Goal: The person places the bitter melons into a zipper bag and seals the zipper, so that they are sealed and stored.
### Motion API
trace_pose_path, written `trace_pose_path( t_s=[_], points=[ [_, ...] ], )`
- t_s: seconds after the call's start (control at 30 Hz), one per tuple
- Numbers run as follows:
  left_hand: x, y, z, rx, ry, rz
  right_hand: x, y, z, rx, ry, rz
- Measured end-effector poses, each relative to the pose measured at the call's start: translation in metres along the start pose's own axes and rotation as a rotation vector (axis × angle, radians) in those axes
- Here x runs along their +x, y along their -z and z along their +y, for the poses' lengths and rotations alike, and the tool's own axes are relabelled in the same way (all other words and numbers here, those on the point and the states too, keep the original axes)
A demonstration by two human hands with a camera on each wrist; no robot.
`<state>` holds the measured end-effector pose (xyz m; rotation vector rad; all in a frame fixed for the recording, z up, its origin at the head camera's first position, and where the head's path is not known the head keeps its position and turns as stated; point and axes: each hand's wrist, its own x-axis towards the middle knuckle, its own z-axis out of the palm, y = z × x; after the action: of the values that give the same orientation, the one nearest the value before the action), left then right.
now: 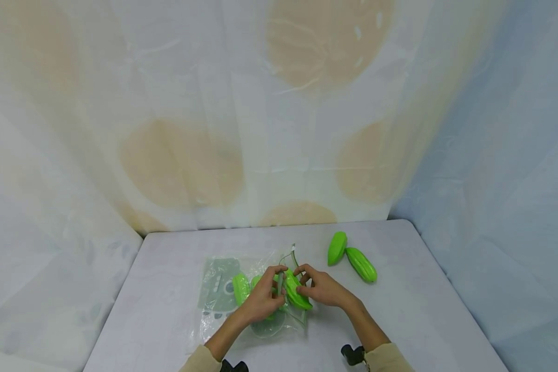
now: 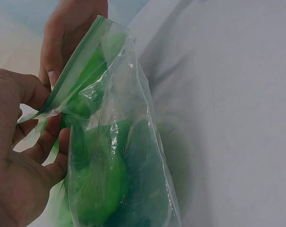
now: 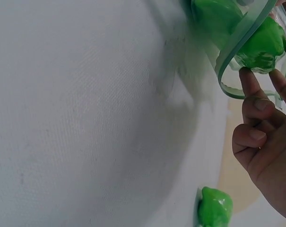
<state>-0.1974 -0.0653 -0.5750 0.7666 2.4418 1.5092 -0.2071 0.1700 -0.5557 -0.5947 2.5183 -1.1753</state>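
A clear zip bag [image 1: 219, 292] with a green closure strip [image 2: 75, 61] and printed pattern lies on the table, its mouth towards the right. Several glossy green ridged vegetable-like pieces [image 1: 241, 288] show through its film. My left hand [image 1: 260, 298] pinches the bag's edge at the mouth. My right hand [image 1: 324, 288] holds another green ridged piece [image 1: 297, 294] between thumb and fingers. In the right wrist view, this piece [image 3: 262, 46] sits within the parted mouth, fingertips [image 3: 249, 80] against its lobed end. The bag and my left fingers partly hide the contents.
Two more green ridged pieces, one upright in view [image 1: 337, 248] and one slanting [image 1: 361, 265], lie on the white table [image 1: 400, 320] beyond my right hand. Patterned sheeting [image 1: 242, 129] hangs behind the table and along both sides.
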Motion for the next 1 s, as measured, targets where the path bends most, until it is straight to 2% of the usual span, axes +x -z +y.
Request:
trace_pose_path(
  t_s=[0.23, 1.0],
  points=[
    [-0.0004, -0.0006, -0.0002, -0.009, -0.013, 0.009, 0.0014, -0.0007, 0.0025, -0.012, 0.031, -0.006],
    [-0.0006, -0.0027, -0.0015, -0.001, -0.022, 0.007, 0.0037, -0.0039, 0.0041, -0.011, 0.037, -0.017]
  ],
)
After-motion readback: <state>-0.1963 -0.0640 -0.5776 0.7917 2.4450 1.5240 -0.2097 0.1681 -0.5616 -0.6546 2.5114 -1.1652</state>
